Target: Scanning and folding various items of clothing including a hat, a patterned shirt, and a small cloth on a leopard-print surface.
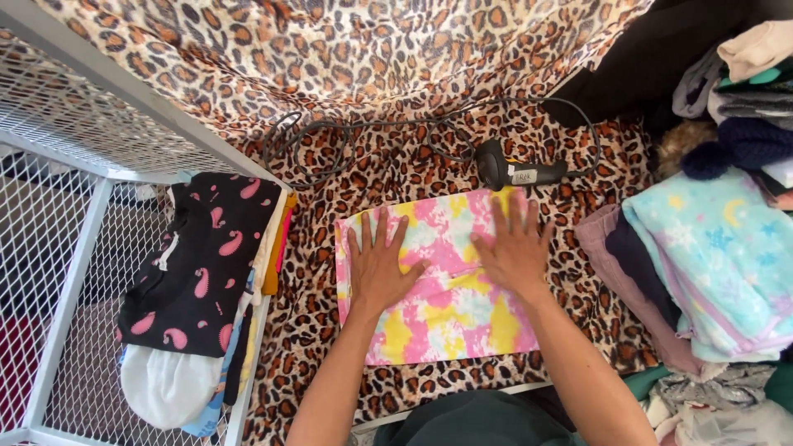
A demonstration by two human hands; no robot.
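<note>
Both hands lie flat, palms down, on a folded tie-dye cloth of pink, yellow and white. The left hand presses its left half, fingers spread apart and gripping nothing; the right hand presses its far right part, fingers likewise spread and empty. The cloth lies in the middle of the counter, on a leopard-print blanket that covers it and rises at the far side.

Just beyond the cloth, near the right fingertips, lies a black handheld scanner; its cable loops away to the left across the blanket. To the left, a stack of folded clothes, topped by a black piece with pink shapes, rests at the edge of a white wire rack. To the right sits a pile of clothes with a pale blue starry piece on top, well apart from the hands.
</note>
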